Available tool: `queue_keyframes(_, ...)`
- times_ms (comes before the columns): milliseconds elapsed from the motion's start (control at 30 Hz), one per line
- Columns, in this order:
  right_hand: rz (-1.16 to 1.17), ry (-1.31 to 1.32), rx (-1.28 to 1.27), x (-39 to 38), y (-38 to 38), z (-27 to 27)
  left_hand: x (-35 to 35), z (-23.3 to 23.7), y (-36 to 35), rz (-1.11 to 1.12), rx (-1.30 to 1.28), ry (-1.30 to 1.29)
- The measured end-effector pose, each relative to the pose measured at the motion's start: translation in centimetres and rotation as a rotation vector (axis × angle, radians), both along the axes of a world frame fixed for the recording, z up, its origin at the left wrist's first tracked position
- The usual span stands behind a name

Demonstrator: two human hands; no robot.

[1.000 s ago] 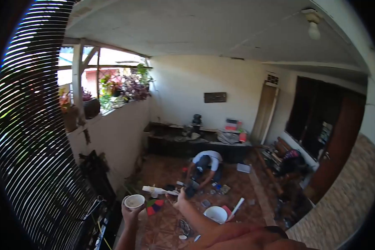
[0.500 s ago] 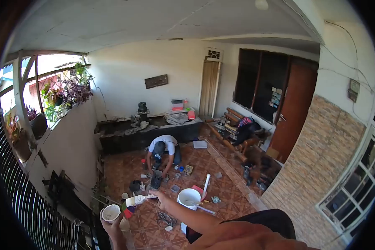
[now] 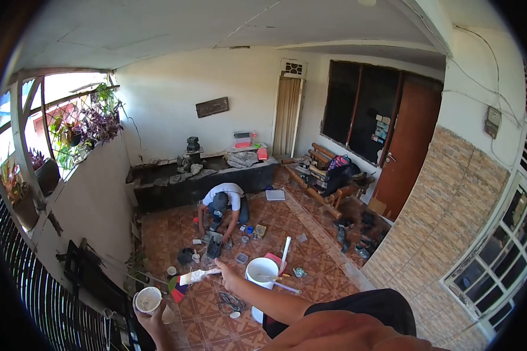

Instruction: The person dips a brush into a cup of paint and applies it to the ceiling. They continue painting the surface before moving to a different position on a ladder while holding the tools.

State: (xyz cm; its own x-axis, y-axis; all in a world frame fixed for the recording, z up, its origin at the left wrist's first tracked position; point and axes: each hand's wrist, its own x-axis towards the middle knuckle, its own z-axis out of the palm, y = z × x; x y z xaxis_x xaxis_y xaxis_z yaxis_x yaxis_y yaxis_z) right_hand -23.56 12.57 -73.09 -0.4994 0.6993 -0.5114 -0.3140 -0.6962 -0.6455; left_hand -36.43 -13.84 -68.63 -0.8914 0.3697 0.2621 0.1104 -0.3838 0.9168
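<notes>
My left hand [image 3: 151, 320], at the lower left, is wrapped round a small white tub [image 3: 149, 300] with pale, whitish stuff inside. In front of me, my right hand [image 3: 232, 277] grips the handle of a wide paintbrush [image 3: 194, 276]. Its pale bristles point left, above and to the right of the tub, and do not touch it. Just right of my right hand stands a white bucket [image 3: 262, 271] on the floor, a pale stick or handle leaning in it.
A person [image 3: 222, 202] crouches on the tiled floor [image 3: 216, 324], hands on a dark block-like object [image 3: 214, 247]. Coiled cable [image 3: 231, 302] lies below my right arm. Shoes [image 3: 344, 235] and a wooden bench [image 3: 328, 193] stand to the right. Potted plants [image 3: 93, 126] line the left wall.
The view has shifted slightly, so the room sits a little lower left. My left hand with the tub has moved slightly left; the brush stays in my right hand, its bristles still pointing left.
</notes>
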Motion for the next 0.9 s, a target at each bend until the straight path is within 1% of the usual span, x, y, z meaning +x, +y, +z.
queue_keyframes(33, -0.039, 0.003, 0.018, 0.2, -0.1, 0.2, 0.3, 0.1, 0.0, 0.001, -0.023, -0.006)
queue_keyframes(67, -0.024, -0.011, 0.023, -1.2, -0.3, 0.5, -0.9, 1.2, 0.0, 0.016, -0.018, -0.021)
queue_keyframes(100, -0.031, -0.002, 0.060, -1.5, 0.1, -0.1, -0.6, 2.1, 0.2, 0.003, 0.005, -0.048)
queue_keyframes(133, -0.022, 0.001, 0.102, -1.8, 0.6, -0.8, -0.2, 2.3, 0.2, 0.006, 0.034, -0.084)
queue_keyframes(167, -0.067, 0.029, 0.116, -2.1, 0.7, -1.3, -0.3, 1.2, 0.3, 0.033, 0.047, -0.040)
queue_keyframes(200, -0.017, 0.007, 0.134, -2.3, 0.2, -1.3, 0.4, 2.0, 0.2, 0.057, 0.061, -0.063)
queue_keyframes(300, -0.175, -0.009, 0.219, -2.4, -0.1, -0.7, 0.6, 3.2, -0.1, 0.035, 0.082, -0.122)
queue_keyframes(400, -0.169, -0.033, 0.287, -1.9, -0.6, -0.8, 0.7, 3.5, -0.1, 0.042, 0.115, -0.143)
queue_keyframes(433, -0.188, -0.061, 0.346, -2.0, -0.7, -1.2, 0.5, 3.3, -0.1, 0.064, 0.097, -0.139)
queue_keyframes(467, -0.169, -0.063, 0.347, -2.1, -0.7, -1.7, 0.3, 3.0, 0.0, 0.089, 0.078, -0.138)
queue_keyframes(533, -0.167, -0.153, 0.515, -2.3, -0.4, -2.7, 0.0, 2.3, 0.0, 0.133, 0.086, -0.135)
queue_keyframes(567, -0.182, -0.243, 0.657, -2.4, -0.3, -3.2, 0.1, 2.4, -0.1, 0.146, 0.071, -0.114)
queue_keyframes(800, -0.089, -0.208, 0.671, -2.6, -1.7, -3.2, -0.6, 2.0, 0.1, 0.156, 0.098, -0.059)
queue_keyframes(900, -0.033, -0.169, 0.621, -2.6, -1.7, -3.9, -0.6, 2.1, 0.1, 0.161, 0.071, -0.049)
